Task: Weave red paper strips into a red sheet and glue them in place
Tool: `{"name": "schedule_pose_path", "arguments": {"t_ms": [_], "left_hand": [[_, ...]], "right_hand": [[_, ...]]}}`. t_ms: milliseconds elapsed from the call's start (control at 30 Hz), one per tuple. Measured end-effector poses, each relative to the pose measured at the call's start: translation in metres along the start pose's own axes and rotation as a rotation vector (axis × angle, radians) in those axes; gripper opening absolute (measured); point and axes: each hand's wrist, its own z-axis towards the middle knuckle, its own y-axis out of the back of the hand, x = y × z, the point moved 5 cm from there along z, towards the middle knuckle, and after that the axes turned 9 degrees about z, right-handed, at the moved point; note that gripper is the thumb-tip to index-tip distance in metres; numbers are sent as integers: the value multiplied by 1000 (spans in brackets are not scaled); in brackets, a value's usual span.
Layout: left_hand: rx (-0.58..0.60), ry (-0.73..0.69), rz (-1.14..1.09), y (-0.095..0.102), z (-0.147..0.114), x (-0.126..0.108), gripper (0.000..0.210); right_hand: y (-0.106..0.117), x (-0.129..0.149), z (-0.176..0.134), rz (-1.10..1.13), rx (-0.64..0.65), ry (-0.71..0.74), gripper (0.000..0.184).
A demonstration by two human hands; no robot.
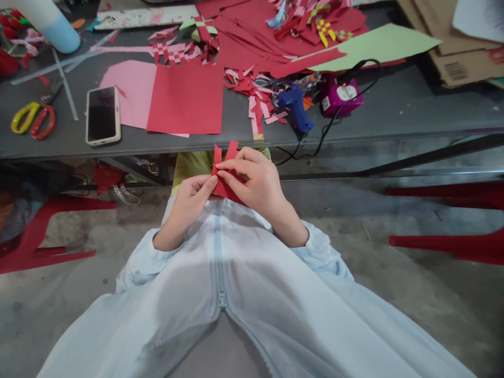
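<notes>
Between my two hands, just in front of the table edge and above my lap, is a piece of red paper (226, 190) with strips sticking up from it. My left hand (192, 200) pinches its left side between thumb and fingers. With thumb and forefinger, my right hand (255, 181) grips a strip near the middle, and its other fingers curl over the paper. Part of the paper is hidden behind the right hand. On the table beyond lies a flat red sheet (187, 100), partly over a pink sheet (134, 94).
A phone (103, 115) and scissors (35, 118) lie at the left. A blue glue gun (296, 109) rests near the edge, beside a purple box (340, 95) with a black cable. Paper scraps (255, 92) and cardboard (457, 47) lie behind. Red chairs (449, 244) flank me.
</notes>
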Motion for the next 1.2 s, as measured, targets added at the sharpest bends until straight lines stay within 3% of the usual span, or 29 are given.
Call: {"name": "schedule_pose_path", "arguments": {"t_ms": [467,700,900,1200], "left_hand": [[4,-34,1,0,-1,-1,46],[-68,-28,-78,4,1,4,43],[-90,-21,-96,4,2,3,42],[-76,14,-103,3,3,3,40]], "right_hand": [[1,2,-2,23,-26,33,21],[28,-12,-4,53,-240,-120,26],[15,-29,-7,193,-91,-232,29],[9,-30,-5,298,-67,-294,23]]}}
